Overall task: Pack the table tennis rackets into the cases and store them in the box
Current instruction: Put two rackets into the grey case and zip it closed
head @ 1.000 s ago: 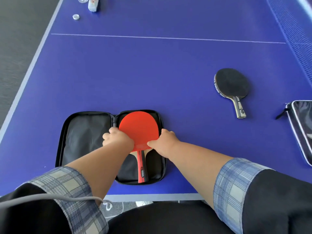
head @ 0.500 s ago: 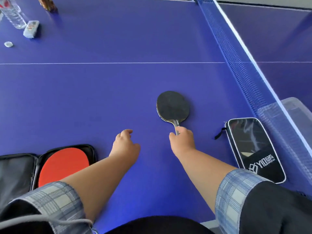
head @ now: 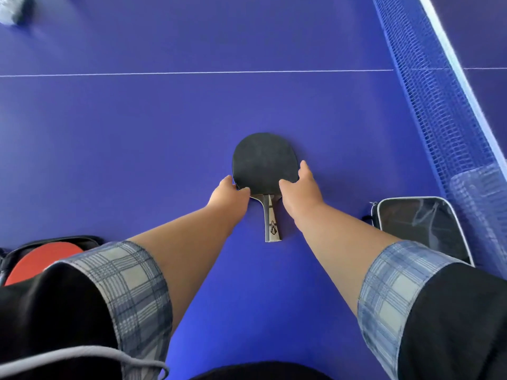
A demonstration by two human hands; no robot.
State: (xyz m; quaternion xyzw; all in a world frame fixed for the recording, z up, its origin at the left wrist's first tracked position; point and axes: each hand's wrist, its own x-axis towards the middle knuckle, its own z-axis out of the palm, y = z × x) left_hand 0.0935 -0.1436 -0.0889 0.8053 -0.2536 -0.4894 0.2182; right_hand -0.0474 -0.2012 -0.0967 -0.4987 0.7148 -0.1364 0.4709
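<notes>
A black racket (head: 264, 160) lies flat on the blue table, handle toward me. My left hand (head: 229, 194) pinches the blade's lower left edge. My right hand (head: 300, 189) grips the lower right edge, fingers curled over the rubber. At the lower left, a red racket (head: 41, 259) rests in an open black case (head: 55, 241), mostly hidden by my left sleeve. A second black case (head: 419, 229) with a pale rim lies at the right, shut as far as I can tell.
The blue net (head: 439, 105) runs along the right side. A clear plastic box (head: 482, 187) stands behind the net at the right edge. A blurred small object (head: 11, 9) sits at the far left corner.
The view swung right from the open case to the black racket. Both hands left the red racket and came onto the black racket's blade, which now lies with its handle straight toward me.
</notes>
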